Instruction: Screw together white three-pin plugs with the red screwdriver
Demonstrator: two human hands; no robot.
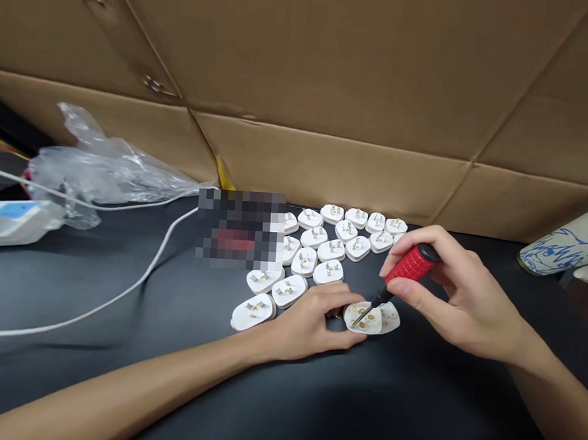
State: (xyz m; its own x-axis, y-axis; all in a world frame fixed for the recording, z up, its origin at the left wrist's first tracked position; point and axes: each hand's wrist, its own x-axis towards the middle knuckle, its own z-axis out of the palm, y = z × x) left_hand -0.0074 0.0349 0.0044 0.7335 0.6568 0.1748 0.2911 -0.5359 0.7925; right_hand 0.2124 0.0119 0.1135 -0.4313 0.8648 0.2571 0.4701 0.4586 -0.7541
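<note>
My right hand (473, 301) grips a screwdriver (411, 264) by its red and black handle. The shaft slants down to the left, its tip on the brass parts of a white plug (373, 326). My left hand (300, 330) steadies that plug on the table, thumb at the near side and fingers at the far side. From under the plug's right side a thin translucent piece (391, 317) sticks out. Several white plugs with metal pins up, such as the nearest one (253, 312), are spread beyond and left of my left hand.
A tall cardboard wall (328, 156) closes off the back of the black table (312, 413). At left are a clear plastic bag (118, 169), a white cable (151, 271) and a white-and-blue object (15, 223). A patterned paper cup (564, 243) leans at far right. One patch is pixelated.
</note>
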